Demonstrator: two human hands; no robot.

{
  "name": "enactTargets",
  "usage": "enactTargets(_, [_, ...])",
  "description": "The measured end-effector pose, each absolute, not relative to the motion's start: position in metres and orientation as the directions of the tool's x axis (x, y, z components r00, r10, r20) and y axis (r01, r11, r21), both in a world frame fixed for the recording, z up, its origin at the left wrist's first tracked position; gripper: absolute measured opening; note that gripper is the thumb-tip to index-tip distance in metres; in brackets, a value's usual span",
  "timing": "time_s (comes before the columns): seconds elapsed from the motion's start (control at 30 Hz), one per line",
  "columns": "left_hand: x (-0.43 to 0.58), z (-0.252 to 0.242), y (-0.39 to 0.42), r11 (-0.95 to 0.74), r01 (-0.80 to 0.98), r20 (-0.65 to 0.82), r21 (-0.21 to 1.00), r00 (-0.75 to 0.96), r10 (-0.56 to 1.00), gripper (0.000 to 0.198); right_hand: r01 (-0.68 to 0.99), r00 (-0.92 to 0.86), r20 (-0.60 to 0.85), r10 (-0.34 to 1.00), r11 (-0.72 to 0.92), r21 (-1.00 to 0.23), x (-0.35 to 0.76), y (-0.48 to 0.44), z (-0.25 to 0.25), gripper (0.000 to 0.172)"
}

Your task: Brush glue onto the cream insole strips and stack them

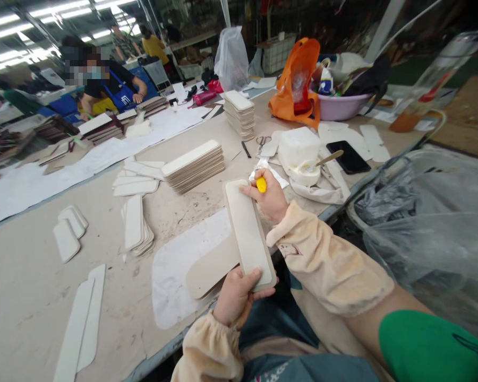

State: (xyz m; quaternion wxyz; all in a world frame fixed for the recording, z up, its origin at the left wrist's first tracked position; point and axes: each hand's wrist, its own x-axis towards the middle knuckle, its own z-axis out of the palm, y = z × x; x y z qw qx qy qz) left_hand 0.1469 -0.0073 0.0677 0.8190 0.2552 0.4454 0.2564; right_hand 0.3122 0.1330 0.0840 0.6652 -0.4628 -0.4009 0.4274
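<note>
Between my two hands is a long cream panel with rounded corners, tilted over the table's front edge. My left hand grips its near end, thumb on top and fingers underneath. At the far end, my right hand presses its thumb on the panel and also holds a tool with a yellow end, whose kind I cannot make out. Beneath the held panel lies a beige rounded panel, partly hidden, on a white sheet.
Stacked panels stand behind, with another stack farther back. Loose pieces lie left. To the right are a white tub with a stick, a phone, scissors and an orange bag. A co-worker sits across.
</note>
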Motion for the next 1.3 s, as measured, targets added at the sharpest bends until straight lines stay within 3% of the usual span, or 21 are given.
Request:
enactTargets(0.37, [0.147,0.062,-0.011,0.71,-0.181,-0.577,0.681,0.466,0.671,0.049,-0.305,0.288,0.095,0.953,0.185,-0.934,0.312,0.13,0.09,0.051])
enactTargets(0.6, [0.147,0.07,-0.013,0.684,-0.195,-0.572,0.703,0.416,0.706,0.049,-0.282,0.329,0.12,0.937,0.219,-0.934,0.316,0.133,0.088,0.05])
enactTargets(0.73, [0.147,0.073,-0.015,0.665,-0.205,-0.576,0.718,0.361,0.734,0.05,-0.219,0.351,0.156,0.923,0.243,-0.945,0.318,0.133,0.09,0.05])
enactTargets(0.83, [0.146,0.07,-0.016,0.651,-0.174,-0.59,0.739,0.298,0.75,0.049,-0.161,0.273,0.209,0.939,0.258,-0.953,0.318,0.128,0.094,0.052])
enactTargets(1.0, [0.144,0.066,-0.015,0.582,-0.03,-0.563,0.812,0.221,0.797,0.047,0.124,0.248,0.317,0.916,0.294,-0.948,0.316,0.12,0.098,0.056])
enactTargets(1.3, [0.128,0.068,-0.01,0.474,-0.041,-0.469,0.88,0.089,0.879,0.046,0.191,0.307,0.349,0.885,0.302,-0.934,0.321,0.122,0.097,0.05])
